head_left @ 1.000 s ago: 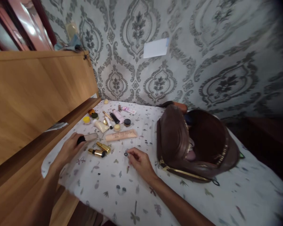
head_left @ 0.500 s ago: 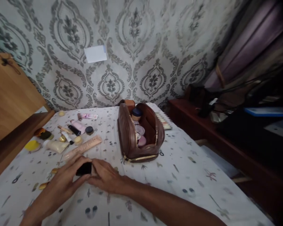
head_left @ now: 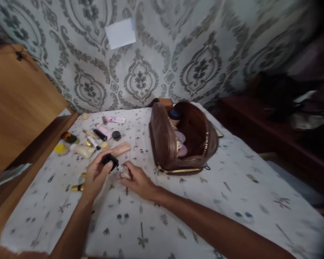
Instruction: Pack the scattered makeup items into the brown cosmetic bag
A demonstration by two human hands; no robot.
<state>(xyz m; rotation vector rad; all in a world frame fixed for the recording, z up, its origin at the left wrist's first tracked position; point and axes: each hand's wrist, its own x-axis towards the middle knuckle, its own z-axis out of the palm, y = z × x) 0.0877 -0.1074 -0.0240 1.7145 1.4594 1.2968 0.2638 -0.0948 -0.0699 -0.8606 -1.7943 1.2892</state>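
The left hand (head_left: 97, 173) pinches a black cap (head_left: 109, 161), seemingly already off the bottle (head_left: 125, 173) gripped by the right hand (head_left: 140, 182) beside it, with a cream tube (head_left: 83, 150) loose beyond the left and a part-filled bag (head_left: 162, 138) beyond the right.

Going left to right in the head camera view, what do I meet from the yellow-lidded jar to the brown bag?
Yellow-lidded jar, nearer gold tube, black cap in the left hand, pale bottle in the right hand, brown bag.

Black cap (head_left: 110, 161), bottle (head_left: 125, 173) apparently beige.
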